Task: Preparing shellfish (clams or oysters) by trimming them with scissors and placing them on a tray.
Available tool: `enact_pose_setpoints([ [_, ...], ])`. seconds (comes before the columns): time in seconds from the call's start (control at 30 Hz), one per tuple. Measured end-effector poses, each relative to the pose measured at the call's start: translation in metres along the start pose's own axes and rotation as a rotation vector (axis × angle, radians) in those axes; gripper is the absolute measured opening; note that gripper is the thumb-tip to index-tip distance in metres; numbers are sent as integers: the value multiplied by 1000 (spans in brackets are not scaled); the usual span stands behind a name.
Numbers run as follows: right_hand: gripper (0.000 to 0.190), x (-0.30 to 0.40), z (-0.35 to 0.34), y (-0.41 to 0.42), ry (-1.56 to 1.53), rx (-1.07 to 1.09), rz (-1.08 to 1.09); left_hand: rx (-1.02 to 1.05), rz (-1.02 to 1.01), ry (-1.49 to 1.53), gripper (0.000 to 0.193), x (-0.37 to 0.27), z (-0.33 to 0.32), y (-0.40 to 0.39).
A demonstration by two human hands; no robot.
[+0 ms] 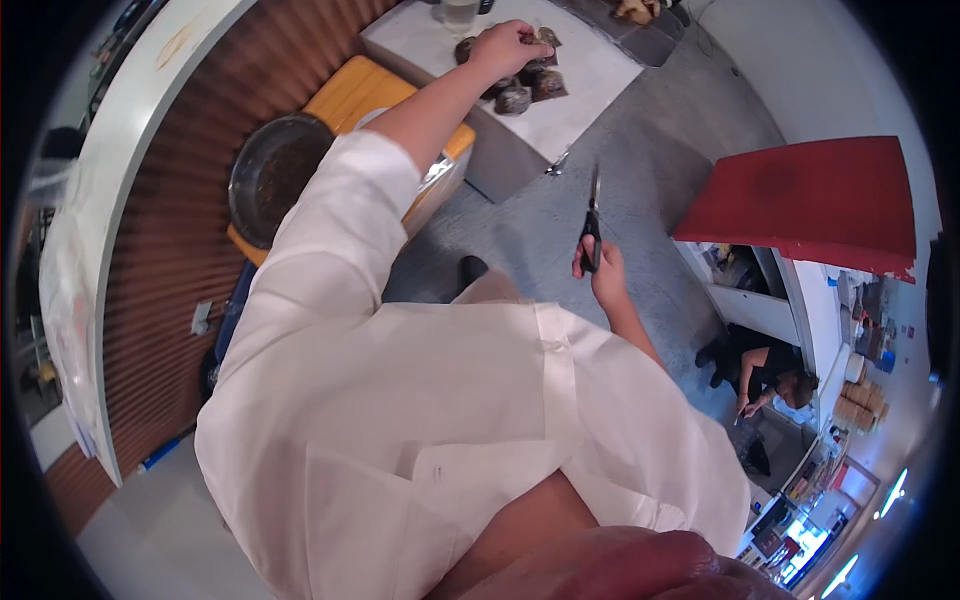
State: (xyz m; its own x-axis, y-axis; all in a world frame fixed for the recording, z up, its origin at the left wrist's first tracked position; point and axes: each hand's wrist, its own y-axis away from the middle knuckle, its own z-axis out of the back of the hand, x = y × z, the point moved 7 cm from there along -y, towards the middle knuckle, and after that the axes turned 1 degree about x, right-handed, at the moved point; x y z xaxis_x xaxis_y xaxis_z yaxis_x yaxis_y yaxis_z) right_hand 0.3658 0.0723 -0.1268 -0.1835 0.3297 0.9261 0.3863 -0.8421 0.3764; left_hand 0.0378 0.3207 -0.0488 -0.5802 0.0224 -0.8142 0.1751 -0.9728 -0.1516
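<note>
My left hand (510, 51) reaches over a white tabletop (581, 105), its fingers and thumb closing around a small clear plastic bag with dark contents (538, 37). Several similar filled bags lie close under and beside that hand, among them a tied bag (513, 100) and a flatter bag (550, 85). Lower down, over the grey floor, my right hand (602, 268) grips a pair of scissors (592, 217) by the black handles. Their metal blades point away from me and look nearly closed. What the bags contain is too small to tell.
A large round metal pan (251, 180) with dark residue sits on a yellow lid (356, 90) at the left. A clear container (459, 13) stands on the tabletop's far side. Rightward is a red-topped counter (802, 199); a crouching person (757, 371) works beyond it.
</note>
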Motion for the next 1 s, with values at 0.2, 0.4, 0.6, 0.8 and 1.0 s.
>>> enact_pose_setpoints([
  [0.2,52,-26,76,38,-30,-301,-24,-13,10,-397,48,8,-92,-86],
  [0.4,49,-46,76,43,-114,-357,-91,4,-103,-419,23,22,-98,-100],
  [0.6,44,-35,30,22,-79,-171,-31,28,-160,-248,35,-15,-18,-43],
  [0.8,27,-4,-43,-9,171,63,136,-398,-270,183,19,-11,96,176],
  [1.0,31,12,-169,-8,394,450,250,-512,101,229,19,76,147,446],
])
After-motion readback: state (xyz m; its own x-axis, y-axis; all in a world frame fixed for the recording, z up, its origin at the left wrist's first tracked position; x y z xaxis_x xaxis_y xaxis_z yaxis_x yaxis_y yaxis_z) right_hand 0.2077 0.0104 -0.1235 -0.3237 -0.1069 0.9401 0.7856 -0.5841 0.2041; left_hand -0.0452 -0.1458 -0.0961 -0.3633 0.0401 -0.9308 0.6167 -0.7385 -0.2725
